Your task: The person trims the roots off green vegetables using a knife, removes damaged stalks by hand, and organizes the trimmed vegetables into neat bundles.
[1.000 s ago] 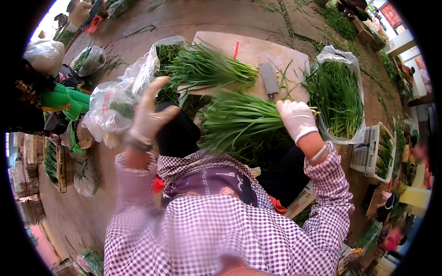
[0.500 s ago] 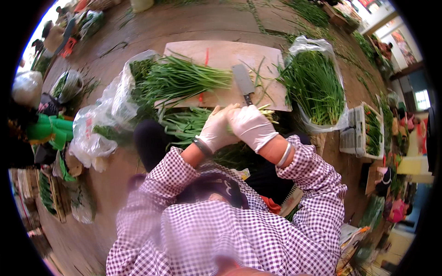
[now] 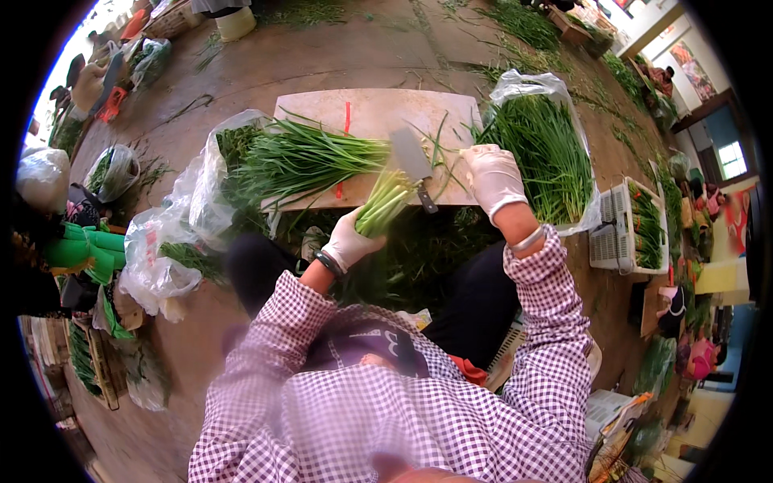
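In a white glove, my left hand (image 3: 354, 240) is closed round a bunch of chives (image 3: 388, 197), pale cut ends pointing up toward the board. My right hand (image 3: 493, 175), also gloved, is raised by the right edge of the pale cutting board (image 3: 306, 105); its fingers are curled together, and what they hold, if anything, I cannot make out. Between the hands a cleaver (image 3: 411, 154) lies on the board, its dark handle over the near edge. Left of the blade a heap of chives (image 3: 310, 157) is spread, with red ties near it. Loose stalks lie right of the cleaver.
Beside the board on the right, a clear plastic bag (image 3: 592, 173) is packed with chives. A white crate (image 3: 612, 241) of tied bundles stands beyond it. Plastic bags (image 3: 165, 241) of greens sit at the left. Cuttings litter the wooden floor (image 3: 338, 60); several people work at the edges.
My hands were together over the bunch in front of the board. They have parted: the left keeps the chives, now tipped upward, and the right has moved out to the right and farther away.
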The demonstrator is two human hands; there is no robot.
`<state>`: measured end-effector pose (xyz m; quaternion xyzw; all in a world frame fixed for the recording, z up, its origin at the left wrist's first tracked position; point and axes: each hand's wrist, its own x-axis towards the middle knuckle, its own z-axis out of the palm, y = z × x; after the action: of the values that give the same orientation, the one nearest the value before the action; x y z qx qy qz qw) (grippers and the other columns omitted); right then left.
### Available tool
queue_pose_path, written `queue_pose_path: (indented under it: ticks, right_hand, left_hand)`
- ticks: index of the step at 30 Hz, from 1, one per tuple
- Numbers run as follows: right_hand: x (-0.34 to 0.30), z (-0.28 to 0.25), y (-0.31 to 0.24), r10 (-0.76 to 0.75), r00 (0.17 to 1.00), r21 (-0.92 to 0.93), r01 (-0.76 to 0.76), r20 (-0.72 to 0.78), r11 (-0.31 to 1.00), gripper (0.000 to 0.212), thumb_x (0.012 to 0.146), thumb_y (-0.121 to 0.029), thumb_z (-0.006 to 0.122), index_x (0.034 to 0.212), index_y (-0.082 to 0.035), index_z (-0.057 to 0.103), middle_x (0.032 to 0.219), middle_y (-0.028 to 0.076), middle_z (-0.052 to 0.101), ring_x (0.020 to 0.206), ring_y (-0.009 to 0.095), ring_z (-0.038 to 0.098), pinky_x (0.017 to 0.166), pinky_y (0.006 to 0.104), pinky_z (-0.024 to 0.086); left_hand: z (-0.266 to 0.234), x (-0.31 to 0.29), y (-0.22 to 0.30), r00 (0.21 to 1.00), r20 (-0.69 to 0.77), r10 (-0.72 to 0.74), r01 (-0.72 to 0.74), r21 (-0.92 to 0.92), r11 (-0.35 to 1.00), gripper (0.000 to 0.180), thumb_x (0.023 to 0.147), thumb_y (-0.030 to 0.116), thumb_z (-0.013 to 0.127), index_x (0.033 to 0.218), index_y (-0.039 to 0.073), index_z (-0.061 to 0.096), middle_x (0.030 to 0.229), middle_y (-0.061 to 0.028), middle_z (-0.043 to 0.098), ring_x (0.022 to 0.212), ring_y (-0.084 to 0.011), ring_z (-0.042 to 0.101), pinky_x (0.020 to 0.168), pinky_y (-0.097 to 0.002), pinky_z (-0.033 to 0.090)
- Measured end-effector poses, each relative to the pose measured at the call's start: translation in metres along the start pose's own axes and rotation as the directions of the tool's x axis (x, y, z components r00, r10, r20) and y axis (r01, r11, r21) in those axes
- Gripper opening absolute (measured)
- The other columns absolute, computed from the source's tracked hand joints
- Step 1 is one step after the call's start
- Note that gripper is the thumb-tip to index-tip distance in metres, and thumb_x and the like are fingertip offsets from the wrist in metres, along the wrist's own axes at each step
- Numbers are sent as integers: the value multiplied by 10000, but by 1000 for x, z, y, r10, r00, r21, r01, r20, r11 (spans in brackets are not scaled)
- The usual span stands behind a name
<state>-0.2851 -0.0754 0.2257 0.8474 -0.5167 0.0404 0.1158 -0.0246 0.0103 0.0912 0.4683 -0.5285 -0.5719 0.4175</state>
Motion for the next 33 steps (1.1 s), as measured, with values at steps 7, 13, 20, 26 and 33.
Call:
queue_pose_path:
  ticks: [7,13,20,26,33]
  right_hand:
    - [-8,45,-24,-33,996,486,-10,79,874,263,778,-116,658,1039,-88,642,1027,128,643,968,315,591,883,386,463]
    - [-10,88,-21,-4,975,682,-153,223,715,213,825,-185,606,1009,-86,647,1006,147,636,967,329,590,862,401,469]
    - [-8,138,-34,12,987,738,-129,161,662,177,822,-131,624,980,-51,635,911,154,638,860,319,616,779,373,498]
    - [-6,149,-31,42,961,772,-244,272,587,167,827,-135,623,970,-51,639,899,147,645,857,297,627,767,360,500]
    - [30,163,-18,298,945,897,-243,133,370,215,893,-133,595,1089,-54,632,1007,81,641,922,173,606,840,277,476]
  left_hand:
    - [-61,4,75,996,-16,90,-91,-282,955,371,710,5,666,1067,25,567,853,-40,643,794,-166,628,743,-319,523]
    - [-161,35,169,977,-81,197,-175,218,960,390,714,61,690,1078,8,562,892,-64,647,805,-181,634,747,-323,530]
    - [-84,143,119,997,31,-64,-23,993,115,402,721,217,655,1106,108,610,879,-170,667,840,-318,655,736,-388,526]
    - [-77,189,19,993,77,-92,-54,970,237,435,636,183,699,1048,87,598,888,-177,660,855,-339,641,743,-398,520]
    - [-78,204,6,972,105,-209,-76,987,141,638,574,265,782,1142,107,537,1029,-124,622,1024,-294,580,962,-405,388]
